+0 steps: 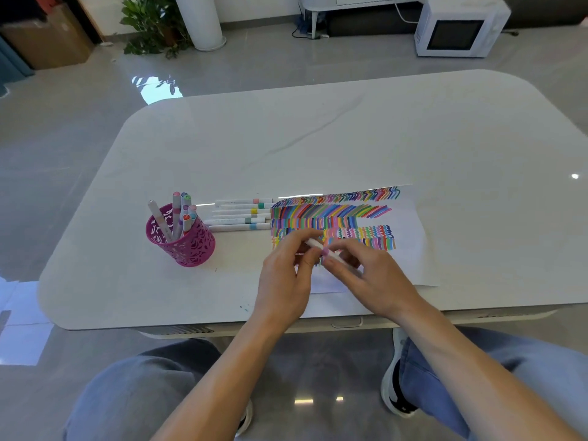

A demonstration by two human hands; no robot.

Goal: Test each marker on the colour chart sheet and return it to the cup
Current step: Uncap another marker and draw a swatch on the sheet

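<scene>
Knees in blue jeans (133, 393) fill the near edge of the view, with a white shoe (394, 377) on the grey floor beside the right leg. Both bare forearms reach forward over the near edge of the white bench (318, 138).

Above the near-left part of the colour chart sheet (410, 249), the two hands meet on one white marker (318, 245). It lies slanted from far left to near right and has a pinkish band at mid-barrel. The left hand (286, 275) pinches the far-left end between curled fingers and thumb. The right hand (372, 281) grips the near-right end, its fingers folded round the barrel. Whether the cap is on or off I cannot tell, as the fingers cover both ends.

Rows of short strokes in many colours fill the far and middle parts of the sheet.

Left of the hands, well apart from them, stands the pink openwork cup (187, 246). Several standing markers (176, 214) lean in it.

Between cup and sheet, a little farther off, six loose markers (238, 216) lie side by side on the bench. Their coloured bands point right, towards the edge of the sheet.

Beyond the bench, on the floor, are a leafy plant (152, 23), a cardboard box (47, 43) at far left and a white microwave (458, 30) at far right.
</scene>
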